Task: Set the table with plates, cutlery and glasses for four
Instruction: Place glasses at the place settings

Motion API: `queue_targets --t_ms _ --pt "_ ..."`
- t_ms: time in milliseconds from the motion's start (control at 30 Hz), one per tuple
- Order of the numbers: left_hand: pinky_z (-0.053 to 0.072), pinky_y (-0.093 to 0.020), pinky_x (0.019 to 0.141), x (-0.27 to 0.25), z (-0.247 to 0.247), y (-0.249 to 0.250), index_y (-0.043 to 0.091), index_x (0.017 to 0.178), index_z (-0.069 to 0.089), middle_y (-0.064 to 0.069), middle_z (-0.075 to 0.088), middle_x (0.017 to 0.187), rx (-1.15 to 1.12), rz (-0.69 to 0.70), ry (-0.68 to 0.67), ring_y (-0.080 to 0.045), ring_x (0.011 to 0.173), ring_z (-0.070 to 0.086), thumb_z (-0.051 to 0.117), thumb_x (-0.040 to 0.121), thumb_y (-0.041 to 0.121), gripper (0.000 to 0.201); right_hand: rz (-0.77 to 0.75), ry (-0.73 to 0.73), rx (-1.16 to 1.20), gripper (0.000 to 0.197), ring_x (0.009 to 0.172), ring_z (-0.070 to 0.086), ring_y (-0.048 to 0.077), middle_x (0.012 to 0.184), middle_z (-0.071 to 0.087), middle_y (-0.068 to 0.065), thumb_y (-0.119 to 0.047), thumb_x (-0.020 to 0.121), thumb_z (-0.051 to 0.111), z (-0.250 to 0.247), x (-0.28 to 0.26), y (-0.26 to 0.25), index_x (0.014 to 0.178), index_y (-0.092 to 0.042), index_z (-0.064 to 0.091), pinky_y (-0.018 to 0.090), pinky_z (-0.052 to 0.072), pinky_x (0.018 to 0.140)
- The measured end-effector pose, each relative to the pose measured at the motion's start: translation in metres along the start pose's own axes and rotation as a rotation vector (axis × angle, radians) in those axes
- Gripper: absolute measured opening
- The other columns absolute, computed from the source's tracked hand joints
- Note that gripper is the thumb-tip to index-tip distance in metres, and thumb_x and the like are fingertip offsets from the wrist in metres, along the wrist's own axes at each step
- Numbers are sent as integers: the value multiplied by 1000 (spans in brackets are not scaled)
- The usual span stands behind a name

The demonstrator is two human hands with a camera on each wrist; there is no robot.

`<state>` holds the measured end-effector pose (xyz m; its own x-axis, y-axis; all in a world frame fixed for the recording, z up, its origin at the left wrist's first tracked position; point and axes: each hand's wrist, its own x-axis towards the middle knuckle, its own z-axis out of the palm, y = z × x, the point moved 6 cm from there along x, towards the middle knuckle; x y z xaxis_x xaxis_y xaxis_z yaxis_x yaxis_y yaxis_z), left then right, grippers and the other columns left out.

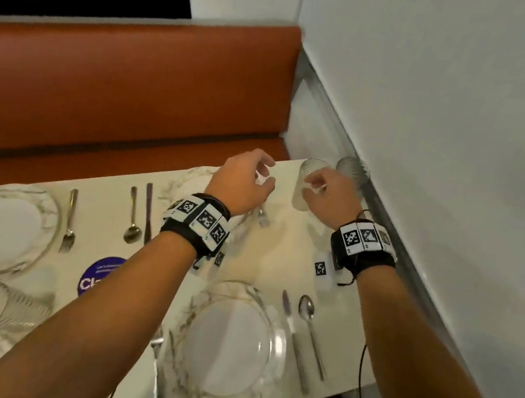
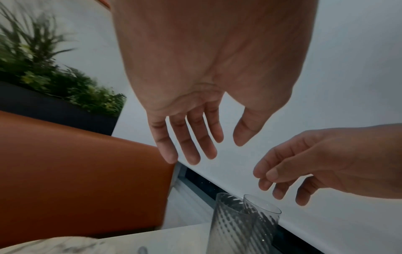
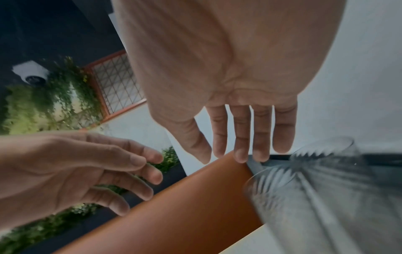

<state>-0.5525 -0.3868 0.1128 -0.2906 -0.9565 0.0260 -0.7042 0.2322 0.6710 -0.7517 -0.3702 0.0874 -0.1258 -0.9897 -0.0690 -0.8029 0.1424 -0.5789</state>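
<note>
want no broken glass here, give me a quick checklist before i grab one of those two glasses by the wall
1. Left hand free: ok, fingers relaxed, holding nothing.
2. Right hand free: ok, fingers straight, not yet on a glass.
3. Near glass upright: ok, standing on the table.
4. Far glass apart from the near one: cannot tell, they overlap in every view.
5. Room on the wall side: not ok, the far glass stands close to it.
6. Landing spot by the far plate: cannot tell, the left hand hides most of it.
</note>
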Motion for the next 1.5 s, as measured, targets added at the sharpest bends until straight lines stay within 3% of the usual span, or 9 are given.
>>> queue_targets --t_ms 133,333,500,667,800,1033,1200,1400,1500 --pt "51 -37 97 53 45 22 22 133 57 1 61 125 118 -24 -103 -19 115 59 72 91 37 47 37 4 -121 54 106 59 26 110 63 3 -42 68 68 -29 46 40 119 -26 60 44 51 95" --pt "39 -49 115 101 103 34 14 159 28 -11 34 158 283 -88 -273 -34 143 38 85 78 48 104 53 -57 -269 89 131 36 36 143 44 11 -25 70 80 -49 93 71 147 -24 36 48 42 103" --pt "39 -52 116 124 136 33 16 162 20 -9 29 164 353 -96 -321 -35 147 33 88 70 55 121 29 -249 -414 110 141 29 37 158 31 9 -34 66 85 -29 114 85 156 -29 22 53 39 108" --pt "42 -52 113 129 155 27 18 161 24 -8 35 160 339 -138 -340 -33 143 39 87 74 48 112 59 -343 -472 109 139 31 38 157 31 8 -39 66 83 -14 119 97 155 -32 21 53 39 107" --pt "43 -46 113 126 157 23 14 160 28 -12 35 158 233 -179 -329 -34 142 43 86 81 34 101 91 -307 -442 79 132 36 38 148 38 10 -27 78 74 -11 116 102 147 -29 36 51 40 107" --pt "45 -48 110 100 125 12 17 152 37 -9 40 145 91 -259 -203 -30 131 50 88 75 40 95 84 -213 -348 73 130 35 37 141 41 12 -28 76 76 -13 94 85 140 -28 43 51 43 103" --pt "42 -27 93 60 88 -7 17 144 40 -8 37 140 -73 -346 -63 -22 115 49 90 74 32 88 30 -225 -285 73 130 36 38 138 42 13 -31 79 77 -10 62 50 142 -25 42 45 41 104" --pt "43 -28 96 -3 49 -47 17 141 40 -9 34 143 -185 -437 22 -23 122 49 91 74 34 86 -10 -256 -256 76 129 36 36 137 43 13 -32 77 80 22 14 4 142 -24 43 45 43 102" --pt "49 -38 105 -38 32 -72 19 140 41 -8 35 143 -207 -468 43 -27 126 51 94 69 41 92 -28 -271 -269 77 130 37 36 137 44 13 -33 76 83 43 -11 -16 142 -23 44 44 42 103"
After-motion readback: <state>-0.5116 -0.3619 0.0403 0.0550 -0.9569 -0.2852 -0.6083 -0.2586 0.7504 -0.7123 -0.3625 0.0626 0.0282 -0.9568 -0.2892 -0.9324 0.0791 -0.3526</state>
